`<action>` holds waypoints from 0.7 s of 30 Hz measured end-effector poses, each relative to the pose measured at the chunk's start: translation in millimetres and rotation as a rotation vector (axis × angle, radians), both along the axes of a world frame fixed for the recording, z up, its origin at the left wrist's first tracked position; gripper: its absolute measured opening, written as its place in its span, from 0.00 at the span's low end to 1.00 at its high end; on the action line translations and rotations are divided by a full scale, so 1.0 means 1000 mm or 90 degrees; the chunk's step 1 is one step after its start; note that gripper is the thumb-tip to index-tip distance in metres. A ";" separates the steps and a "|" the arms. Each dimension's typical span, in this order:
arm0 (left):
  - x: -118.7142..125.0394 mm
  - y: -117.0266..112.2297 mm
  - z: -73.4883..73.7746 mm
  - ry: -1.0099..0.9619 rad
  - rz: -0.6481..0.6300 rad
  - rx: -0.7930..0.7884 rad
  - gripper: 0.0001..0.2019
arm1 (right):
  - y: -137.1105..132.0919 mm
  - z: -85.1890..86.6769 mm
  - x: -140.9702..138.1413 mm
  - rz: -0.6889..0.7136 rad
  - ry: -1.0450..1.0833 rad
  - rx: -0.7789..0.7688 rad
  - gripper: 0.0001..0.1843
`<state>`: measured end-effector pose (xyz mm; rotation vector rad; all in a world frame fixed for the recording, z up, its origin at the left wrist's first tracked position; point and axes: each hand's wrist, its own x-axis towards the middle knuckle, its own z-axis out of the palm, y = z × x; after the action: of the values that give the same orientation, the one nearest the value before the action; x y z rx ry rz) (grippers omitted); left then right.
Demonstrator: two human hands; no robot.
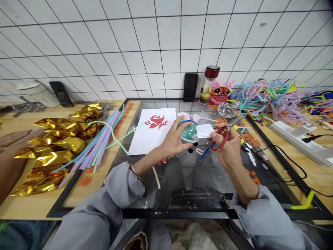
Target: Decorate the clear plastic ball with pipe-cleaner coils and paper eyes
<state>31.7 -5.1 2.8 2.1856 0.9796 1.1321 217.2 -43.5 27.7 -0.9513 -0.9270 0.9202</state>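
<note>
My left hand (173,138) is curled round a clear round ball (189,133) with a green tint, holding it over the glass-topped table. A blue band and a pale band run along its edges. In my right hand (231,150) is a pair of red-handled scissors (220,141), blades pointing away to the upper right. The same hand pinches a small white piece of paper (204,131) by its right end, and the paper's left edge meets or overlaps the ball. Below the hands lie small black discs (190,150) and a blue pipe cleaner (205,153).
A white sheet with a red cut-out design (145,139) lies left of the ball. Further left are pipe cleaners (100,146), gold foil (54,142) and another person's hand (17,137). Behind stand a glass bottle (205,88) and black phone (190,86); a power strip (299,139) sits right.
</note>
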 end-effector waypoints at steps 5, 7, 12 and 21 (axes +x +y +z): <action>0.001 -0.004 -0.008 -0.002 -0.004 0.049 0.40 | 0.003 0.006 0.002 -0.006 -0.012 0.028 0.20; 0.001 -0.003 -0.011 -0.001 -0.008 0.052 0.41 | 0.005 0.007 0.002 0.011 -0.038 0.040 0.19; -0.002 -0.004 -0.020 -0.022 -0.033 0.060 0.42 | 0.011 0.004 -0.005 0.089 -0.091 0.071 0.18; -0.015 -0.024 -0.014 -0.103 -0.061 0.016 0.41 | 0.010 -0.009 -0.014 0.122 -0.246 0.119 0.17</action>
<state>17.0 -29.3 -10.8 2.0997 0.7865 1.2591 202.9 -33.9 19.1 -0.9053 -1.4275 0.8051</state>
